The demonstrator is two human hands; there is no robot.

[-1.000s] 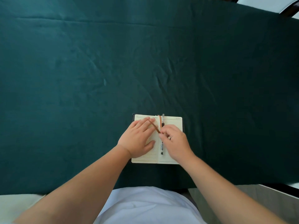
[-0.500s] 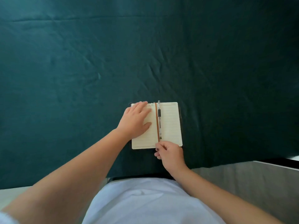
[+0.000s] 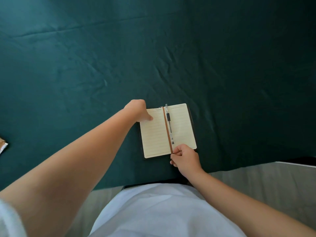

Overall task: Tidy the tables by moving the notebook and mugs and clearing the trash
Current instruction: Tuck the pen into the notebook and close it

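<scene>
A small notebook (image 3: 154, 134) lies open on the dark green tablecloth (image 3: 85, 65), its cream lined pages facing up. A brown ribbon bookmark (image 3: 167, 129) runs down the spine, and a pen (image 3: 169, 124) lies just right of it. My left hand (image 3: 138, 109) grips the notebook's upper left edge, thumb on the left page and fingers hidden under the cover. My right hand (image 3: 185, 158) pinches the lower end of the ribbon at the notebook's bottom edge. No mugs are in view.
A crumpled wrapper (image 3: 2, 145) lies at the far left edge of the tablecloth. The near table edge runs just below the notebook, with grey floor (image 3: 256, 178) beyond it at the right.
My left hand slid from lying flat on the left page to gripping the page's upper left edge. My right hand still holds the ribbon end, pulled straight down the spine from a slant earlier.
</scene>
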